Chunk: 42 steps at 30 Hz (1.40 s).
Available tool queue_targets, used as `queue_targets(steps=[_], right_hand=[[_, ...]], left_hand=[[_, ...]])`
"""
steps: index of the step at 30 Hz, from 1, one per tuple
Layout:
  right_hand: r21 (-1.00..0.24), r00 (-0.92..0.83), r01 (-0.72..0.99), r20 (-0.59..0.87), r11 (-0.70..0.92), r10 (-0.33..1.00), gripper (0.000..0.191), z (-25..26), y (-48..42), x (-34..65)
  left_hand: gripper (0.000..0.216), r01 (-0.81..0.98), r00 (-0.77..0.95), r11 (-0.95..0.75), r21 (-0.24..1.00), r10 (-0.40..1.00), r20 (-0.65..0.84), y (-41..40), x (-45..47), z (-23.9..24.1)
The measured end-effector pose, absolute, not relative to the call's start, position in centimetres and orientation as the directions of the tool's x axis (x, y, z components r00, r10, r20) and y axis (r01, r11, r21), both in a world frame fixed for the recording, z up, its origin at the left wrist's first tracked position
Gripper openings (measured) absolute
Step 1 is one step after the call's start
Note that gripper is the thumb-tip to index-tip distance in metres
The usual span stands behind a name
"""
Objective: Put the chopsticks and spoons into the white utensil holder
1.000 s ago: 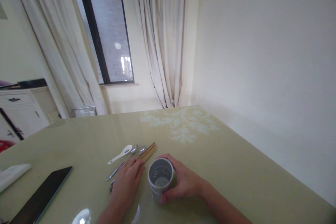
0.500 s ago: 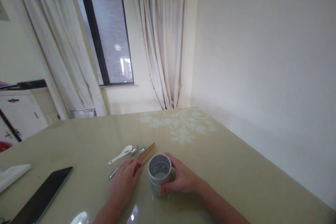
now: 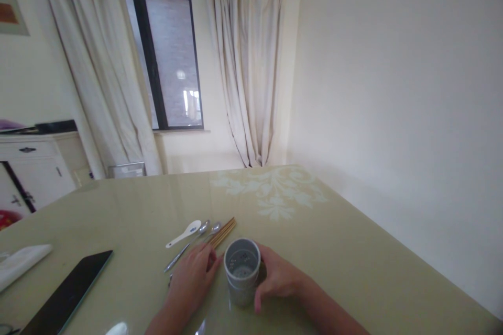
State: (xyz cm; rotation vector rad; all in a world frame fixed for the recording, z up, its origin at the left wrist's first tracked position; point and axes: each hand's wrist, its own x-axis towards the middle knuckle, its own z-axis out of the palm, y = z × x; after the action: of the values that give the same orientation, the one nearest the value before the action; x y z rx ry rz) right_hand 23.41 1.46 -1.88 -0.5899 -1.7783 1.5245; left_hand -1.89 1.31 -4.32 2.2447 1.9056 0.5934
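Note:
A grey cylindrical holder [image 3: 241, 285] with small holes in its bottom stands upright on the table, its inside bare. My right hand [image 3: 277, 277] curves around its right side, with the thumb off the wall and the fingertips partly hidden behind the rim. To the left, my left hand [image 3: 192, 275] lies palm down over the lower ends of the wooden chopsticks [image 3: 223, 232], its thumb stretched towards the holder. Beside the chopsticks lie two metal spoons, one [image 3: 204, 227] with a long handle and the other [image 3: 216, 227] partly under my hand. A white spoon [image 3: 184, 233] lies farther left.
A dark tablet-like slab [image 3: 73, 290] lies on the table [image 3: 353, 267] at left, with a white object [image 3: 25, 263] past it. A shiny white item [image 3: 118, 328] shows at the bottom edge. The wall [image 3: 393, 115] borders the table's right side.
My right thumb has come away from the holder's wall. My left thumb has spread towards the holder. The view has tilted slightly; the spoons and chopsticks keep their arrangement.

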Motion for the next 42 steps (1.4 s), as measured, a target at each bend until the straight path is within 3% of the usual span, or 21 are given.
queue_targets(steps=[3,9,16,20,24,28,31,34,38,42], right_hand=[[-0.971,-0.62,-0.167,0.236,0.169,0.749,0.114,-2.0,1.5,23.7],[-0.946,-0.567,-0.297,0.284,0.129,0.773,0.089,-3.1,1.5,24.4],[-0.974,-0.587,-0.211,0.189,0.077,0.787,0.095,-3.0,1.5,24.1],[-0.978,-0.601,-0.2,0.171,0.06,0.781,0.097,-2.7,1.1,23.9],[-0.964,-0.571,-0.236,0.238,0.121,0.786,0.093,-3.0,1.3,23.8],[-0.92,-0.364,-0.285,0.362,0.267,0.858,0.093,-2.6,2.8,24.7],[-0.862,-0.104,-0.301,0.454,0.407,0.885,0.103,-0.9,3.7,26.4],[-0.807,0.063,-0.298,0.516,0.51,0.854,0.115,1.3,3.6,28.0],[-0.767,0.076,-0.266,0.587,0.584,0.806,0.111,2.2,3.0,28.9],[-0.722,-0.024,-0.183,0.682,0.667,0.731,0.111,0.9,2.8,28.4]], left_hand=[[0.021,0.925,0.157,-0.223,0.309,0.962,0.224,1.3,-1.9,-4.7],[0.022,0.918,0.159,-0.227,0.325,0.962,0.222,1.1,-1.3,-4.2],[0.022,0.861,0.098,-0.166,0.482,0.982,0.162,0.8,-0.7,-3.0],[0.026,0.777,0.109,-0.253,0.576,0.956,0.273,0.5,-0.5,-3.5],[0.032,0.658,0.152,-0.392,0.644,0.906,0.396,0.7,-0.3,-4.3],[0.036,0.663,0.062,-0.355,0.658,0.903,0.425,1.4,-0.9,-4.4],[0.039,0.718,-0.029,-0.282,0.637,0.901,0.432,1.9,-1.8,-4.4],[0.033,0.81,0.001,-0.253,0.53,0.903,0.429,2.2,-2.5,-4.5],[0.028,0.904,0.076,-0.208,0.374,0.938,0.338,2.0,-2.6,-4.7],[0.023,0.912,0.104,-0.199,0.359,0.958,0.266,1.8,-2.4,-4.7]])
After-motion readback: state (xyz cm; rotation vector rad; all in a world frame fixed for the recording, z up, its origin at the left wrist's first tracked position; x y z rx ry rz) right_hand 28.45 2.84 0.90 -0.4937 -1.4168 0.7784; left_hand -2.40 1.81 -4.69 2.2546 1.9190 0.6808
